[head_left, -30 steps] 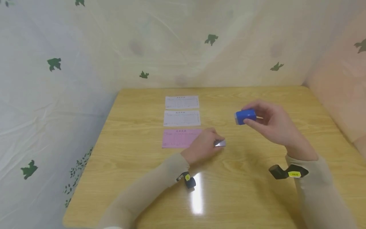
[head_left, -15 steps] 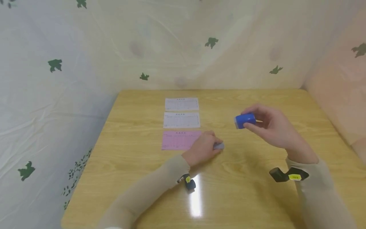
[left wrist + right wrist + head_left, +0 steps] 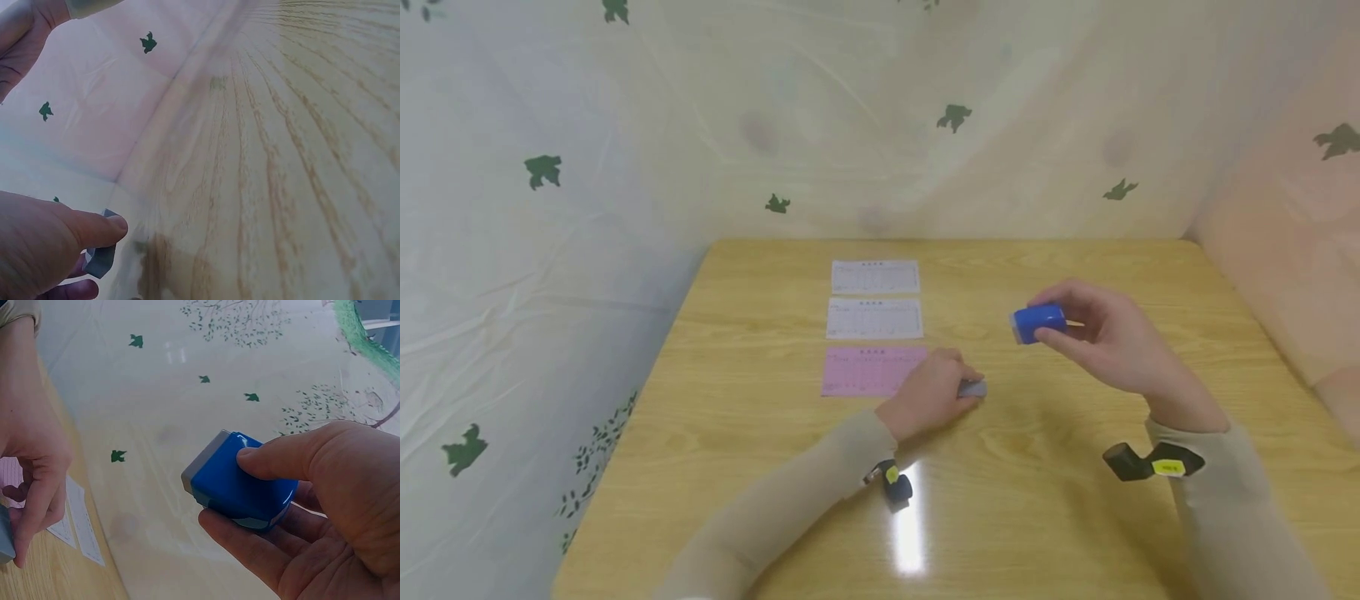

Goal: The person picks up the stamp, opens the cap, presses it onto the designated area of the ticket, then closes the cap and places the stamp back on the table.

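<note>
In the head view my right hand (image 3: 1108,342) holds a blue stamp (image 3: 1039,323) up over the table, its pale grey end facing left. The right wrist view shows the thumb on top of the stamp (image 3: 247,481) and the fingers beneath it. My left hand (image 3: 928,393) is low at the right end of a pink printed slip (image 3: 871,372), partly covering it. Between its thumb and fingers is a small grey cap (image 3: 973,388), close over the tabletop. The left wrist view shows the thumb on the face of this angular cap (image 3: 102,259).
Two white printed slips, a nearer one (image 3: 874,319) and a farther one (image 3: 875,277), lie in a column beyond the pink slip. The wooden table (image 3: 1037,517) meets a pale curtain (image 3: 865,125) with green bird shapes at the back and sides.
The head view has tilted slightly, so everything sits a little lower. The cap's bright shine has dulled to matte grey. Both hands keep their hold and nearly the same place.
</note>
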The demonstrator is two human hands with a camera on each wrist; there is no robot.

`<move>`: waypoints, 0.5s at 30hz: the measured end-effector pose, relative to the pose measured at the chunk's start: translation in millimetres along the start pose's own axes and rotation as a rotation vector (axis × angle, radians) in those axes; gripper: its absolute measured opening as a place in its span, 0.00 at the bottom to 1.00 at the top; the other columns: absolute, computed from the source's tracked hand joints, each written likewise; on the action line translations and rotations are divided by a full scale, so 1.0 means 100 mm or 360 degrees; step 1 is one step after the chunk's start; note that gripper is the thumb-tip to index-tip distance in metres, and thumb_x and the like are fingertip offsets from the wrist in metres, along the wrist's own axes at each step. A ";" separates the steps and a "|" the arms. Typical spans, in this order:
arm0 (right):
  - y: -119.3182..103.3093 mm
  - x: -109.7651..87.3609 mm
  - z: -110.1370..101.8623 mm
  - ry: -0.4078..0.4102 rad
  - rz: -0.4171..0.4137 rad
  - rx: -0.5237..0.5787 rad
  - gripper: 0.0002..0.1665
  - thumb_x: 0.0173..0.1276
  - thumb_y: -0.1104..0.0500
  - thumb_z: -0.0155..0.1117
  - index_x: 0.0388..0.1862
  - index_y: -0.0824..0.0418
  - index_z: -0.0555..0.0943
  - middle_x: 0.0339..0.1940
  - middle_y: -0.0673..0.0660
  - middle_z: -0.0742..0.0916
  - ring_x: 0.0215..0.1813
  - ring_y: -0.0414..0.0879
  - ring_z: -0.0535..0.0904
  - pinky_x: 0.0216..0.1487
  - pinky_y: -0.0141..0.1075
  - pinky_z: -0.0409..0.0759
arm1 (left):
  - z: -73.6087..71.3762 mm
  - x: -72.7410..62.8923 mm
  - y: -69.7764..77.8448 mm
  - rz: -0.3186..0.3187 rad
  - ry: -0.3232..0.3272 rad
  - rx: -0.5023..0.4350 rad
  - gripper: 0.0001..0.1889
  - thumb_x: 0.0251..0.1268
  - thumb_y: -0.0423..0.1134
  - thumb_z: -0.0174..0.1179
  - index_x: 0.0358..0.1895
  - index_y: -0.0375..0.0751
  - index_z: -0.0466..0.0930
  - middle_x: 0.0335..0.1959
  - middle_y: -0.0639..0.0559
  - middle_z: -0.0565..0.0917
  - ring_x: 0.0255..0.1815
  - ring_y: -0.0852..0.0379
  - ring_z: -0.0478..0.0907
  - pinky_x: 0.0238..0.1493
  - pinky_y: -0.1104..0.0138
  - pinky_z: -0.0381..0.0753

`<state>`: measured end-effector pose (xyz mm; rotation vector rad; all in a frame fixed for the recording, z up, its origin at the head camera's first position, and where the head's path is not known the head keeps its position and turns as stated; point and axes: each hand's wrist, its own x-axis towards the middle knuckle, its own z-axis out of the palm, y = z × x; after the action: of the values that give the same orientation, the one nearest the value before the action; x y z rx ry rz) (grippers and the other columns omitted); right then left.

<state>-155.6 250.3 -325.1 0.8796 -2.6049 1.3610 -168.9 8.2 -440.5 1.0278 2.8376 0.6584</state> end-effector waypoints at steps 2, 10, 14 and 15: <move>0.00 0.00 0.01 -0.0006 0.0008 -0.0005 0.18 0.72 0.73 0.68 0.58 0.61 0.83 0.50 0.49 0.88 0.49 0.36 0.89 0.51 0.25 0.89 | 0.01 0.00 0.00 0.0002 -0.0010 0.0023 0.17 0.71 0.47 0.71 0.58 0.45 0.90 0.45 0.53 0.90 0.43 0.61 0.78 0.45 0.75 0.80; -0.01 0.00 0.01 -0.0012 0.0023 -0.0007 0.18 0.73 0.73 0.67 0.59 0.62 0.82 0.51 0.48 0.87 0.50 0.35 0.88 0.52 0.24 0.89 | 0.02 0.03 -0.01 -0.0003 -0.0044 0.0047 0.17 0.71 0.48 0.70 0.58 0.47 0.90 0.46 0.54 0.90 0.42 0.61 0.78 0.43 0.75 0.77; -0.01 0.01 0.02 -0.0013 0.0024 -0.0002 0.18 0.73 0.73 0.67 0.59 0.62 0.82 0.51 0.48 0.87 0.50 0.35 0.88 0.52 0.25 0.89 | 0.02 0.02 -0.04 -0.0004 -0.0062 0.0081 0.16 0.71 0.49 0.71 0.56 0.49 0.91 0.46 0.55 0.91 0.44 0.61 0.79 0.48 0.73 0.79; 0.00 0.01 0.03 -0.0016 0.0029 0.0009 0.18 0.73 0.73 0.67 0.58 0.62 0.82 0.51 0.48 0.88 0.50 0.35 0.88 0.52 0.25 0.89 | 0.02 0.02 -0.04 -0.0004 -0.0069 0.0094 0.16 0.71 0.50 0.71 0.56 0.50 0.91 0.46 0.56 0.91 0.45 0.61 0.79 0.49 0.73 0.79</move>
<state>-155.8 247.6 -326.1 0.8677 -2.6244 1.3731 -172.3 7.0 -444.1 1.0333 2.8365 0.5480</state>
